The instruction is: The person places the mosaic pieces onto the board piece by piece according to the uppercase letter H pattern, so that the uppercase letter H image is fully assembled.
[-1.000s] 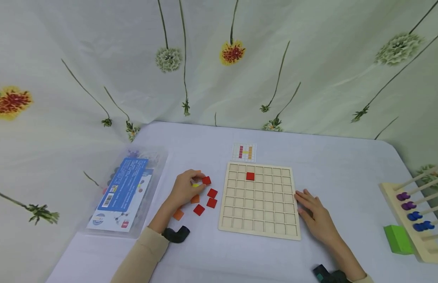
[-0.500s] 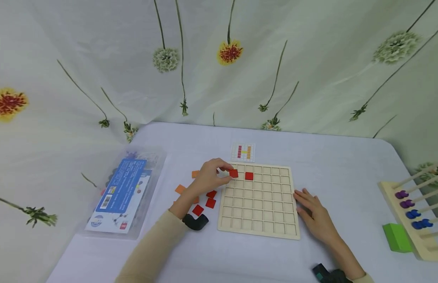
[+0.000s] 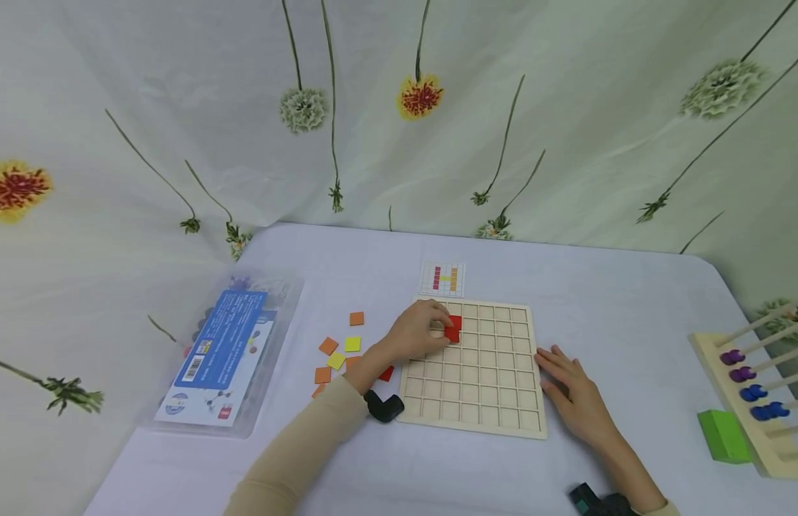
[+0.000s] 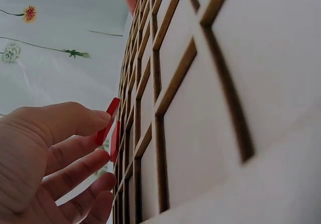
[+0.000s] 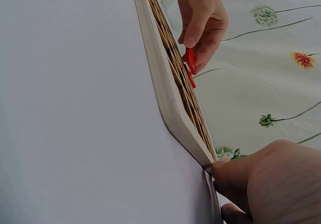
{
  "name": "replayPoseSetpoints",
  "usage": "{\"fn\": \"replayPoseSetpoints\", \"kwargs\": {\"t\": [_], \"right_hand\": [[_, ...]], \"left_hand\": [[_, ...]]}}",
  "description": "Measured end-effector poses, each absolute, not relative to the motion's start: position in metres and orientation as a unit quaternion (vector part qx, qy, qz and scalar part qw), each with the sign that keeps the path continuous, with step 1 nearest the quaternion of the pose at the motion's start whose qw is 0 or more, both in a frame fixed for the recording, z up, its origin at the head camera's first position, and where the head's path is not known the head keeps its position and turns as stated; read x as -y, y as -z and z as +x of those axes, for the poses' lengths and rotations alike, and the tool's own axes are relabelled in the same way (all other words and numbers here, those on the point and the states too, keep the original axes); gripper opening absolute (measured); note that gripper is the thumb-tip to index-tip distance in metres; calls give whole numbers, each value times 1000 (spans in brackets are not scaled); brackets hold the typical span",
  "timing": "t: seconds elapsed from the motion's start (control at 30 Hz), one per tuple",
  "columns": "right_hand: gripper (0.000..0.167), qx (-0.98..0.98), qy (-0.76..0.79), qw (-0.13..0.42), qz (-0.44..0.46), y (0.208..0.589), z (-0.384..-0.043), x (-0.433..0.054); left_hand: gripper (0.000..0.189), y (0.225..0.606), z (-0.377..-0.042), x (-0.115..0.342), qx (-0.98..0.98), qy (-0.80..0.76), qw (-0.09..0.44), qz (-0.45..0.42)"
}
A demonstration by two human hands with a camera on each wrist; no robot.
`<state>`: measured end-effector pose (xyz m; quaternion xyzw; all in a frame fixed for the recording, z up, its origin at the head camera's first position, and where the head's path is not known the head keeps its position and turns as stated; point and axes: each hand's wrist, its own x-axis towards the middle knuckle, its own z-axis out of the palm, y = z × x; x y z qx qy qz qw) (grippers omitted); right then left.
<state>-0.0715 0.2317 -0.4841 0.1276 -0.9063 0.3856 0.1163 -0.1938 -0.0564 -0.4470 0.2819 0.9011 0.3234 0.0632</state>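
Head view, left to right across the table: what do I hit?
Clear plastic case, loose yellow tiles, left hand, red tile it pinches, right hand, bead rack. Left out: grid board, overlapped by the left hand.

The board (image 3: 489,396) you're touching is matt wood, smooth along its edge. Your tile (image 4: 107,126) looks smooth. Your sleeve (image 3: 296,451) and the tablecloth (image 3: 631,308) are matt fabric, the box (image 3: 266,373) clear, glossy plastic, the abacus (image 3: 728,390) smooth wood.
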Motion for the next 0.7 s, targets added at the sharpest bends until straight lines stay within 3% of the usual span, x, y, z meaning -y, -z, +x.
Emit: {"fn": "replayPoseSetpoints", "kwargs": {"t": [0.7], "right_hand": [[43,909,-383,115,122,483,-72,-230]], "left_hand": [[19,456,-196,52,-904,-312,48,289]]}}
